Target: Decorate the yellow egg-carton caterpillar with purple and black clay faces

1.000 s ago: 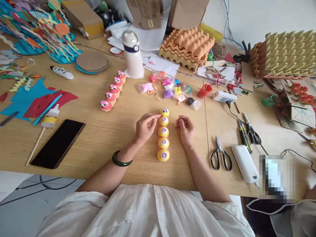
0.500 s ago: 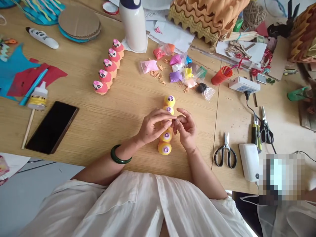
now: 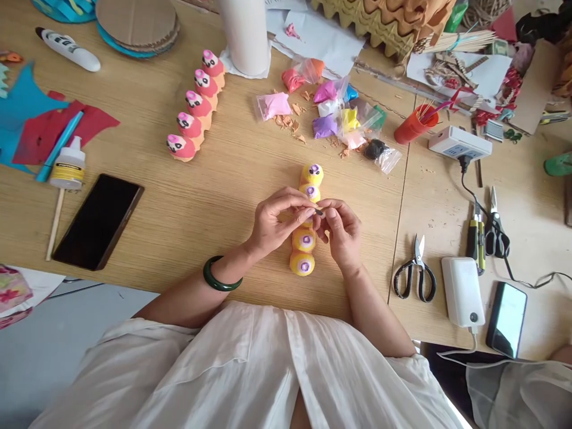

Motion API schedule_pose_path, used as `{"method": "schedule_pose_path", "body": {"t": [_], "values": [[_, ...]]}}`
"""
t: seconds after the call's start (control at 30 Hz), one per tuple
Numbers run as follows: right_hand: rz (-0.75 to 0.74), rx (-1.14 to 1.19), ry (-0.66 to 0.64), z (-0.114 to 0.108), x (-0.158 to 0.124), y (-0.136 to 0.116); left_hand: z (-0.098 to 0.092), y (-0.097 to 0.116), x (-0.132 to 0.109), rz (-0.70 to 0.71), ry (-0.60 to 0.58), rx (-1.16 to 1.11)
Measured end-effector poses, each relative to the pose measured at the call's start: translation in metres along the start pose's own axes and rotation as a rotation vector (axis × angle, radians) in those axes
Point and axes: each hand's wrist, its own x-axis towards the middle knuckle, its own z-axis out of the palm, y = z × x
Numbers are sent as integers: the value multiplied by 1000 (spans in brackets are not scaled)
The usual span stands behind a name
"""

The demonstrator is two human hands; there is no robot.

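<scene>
Where the left hand [image 3: 277, 221] and right hand [image 3: 342, 232] met, a small dark sliver [image 3: 319, 211] was pinched between the fingertips. Beneath them, a yellow painted egg-carton caterpillar [image 3: 305, 241] was laid lengthwise on the wooden table [image 3: 179, 238], partly hidden; a pink-headed caterpillar [image 3: 196, 104] stood well apart to the left.

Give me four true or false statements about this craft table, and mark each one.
The left hand wears a green bangle. True.

The right hand lies flat on the table. False: it is raised close to the left hand, whose fingers pinch a small dark piece.

Black-handled scissors lie left of the yellow segmented figure. False: the black-handled scissors lie right of it.

A pink segmented figure lies left of the yellow one. True.
</scene>
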Motion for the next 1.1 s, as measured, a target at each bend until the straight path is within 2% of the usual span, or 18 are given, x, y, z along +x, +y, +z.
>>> {"method": "schedule_pose_path", "body": {"t": [0.17,0.33,0.43,0.57,0.77,0.93,1.1], "values": [[5,-22,-24,3,0,-8,1,-1,0,119,-3,48],[26,-13,-3,2,0,-6,1,-1,-2,10,-57,-49],[65,-5,-28,1,0,-4,0,-2,-3,35,-96,-35],[66,-22,-47,1,0,-4,0,-4,-3,58,-68,10],[93,15,-62,2,-1,-5,0,-5,-3,7,-61,-94],[65,33,-48,2,-1,-4,1,-4,-5,-131,-92,-224],[78,15,-59,3,0,-6,2,-7,-5,-53,-70,-111]]}}
